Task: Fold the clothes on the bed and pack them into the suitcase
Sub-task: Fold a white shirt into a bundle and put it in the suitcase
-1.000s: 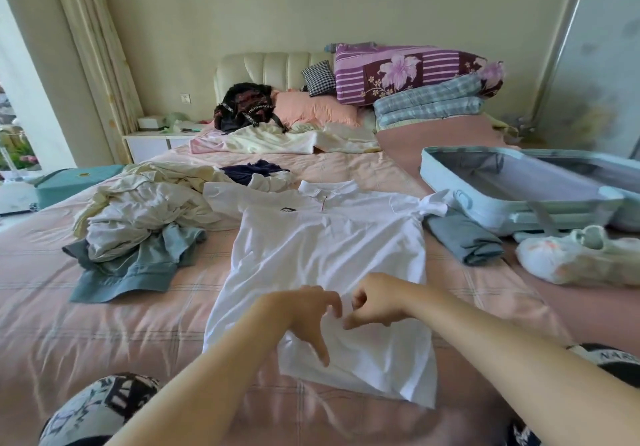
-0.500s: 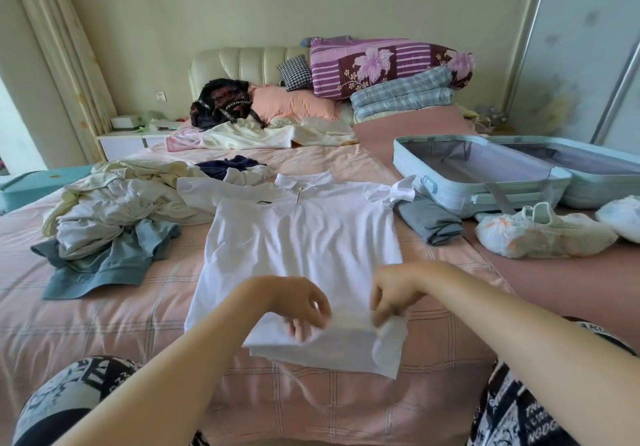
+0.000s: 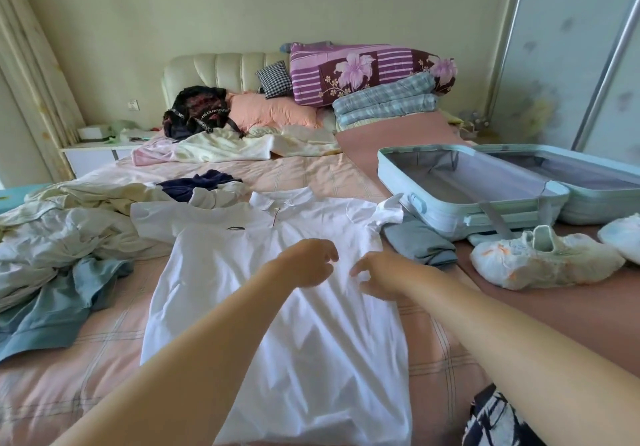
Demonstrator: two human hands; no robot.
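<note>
A white polo shirt [image 3: 277, 307] lies flat, front up, in the middle of the bed, collar pointing away from me. Both my hands are over its chest. My left hand [image 3: 308, 262] rests on the cloth with fingers loosely curled. My right hand [image 3: 377, 276] pinches a small bit of the shirt between thumb and fingers. The light blue suitcase [image 3: 450, 217] lies open on the bed to the right, both halves showing grey lining. A folded grey garment [image 3: 419, 241] sits between the shirt's sleeve and the suitcase.
A heap of cream and white clothes [image 3: 69, 231] with a teal garment [image 3: 52, 307] lies at left, a navy item [image 3: 197, 184] behind it. Wrapped shoes [image 3: 540, 265] lie in front of the suitcase. A black backpack [image 3: 201, 109], pillows and folded quilts [image 3: 363, 71] fill the headboard end.
Both hands have moved from the shirt's lower part near the hem up to its chest. The lifted hem now lies flat. My view has tilted closer over the shirt.
</note>
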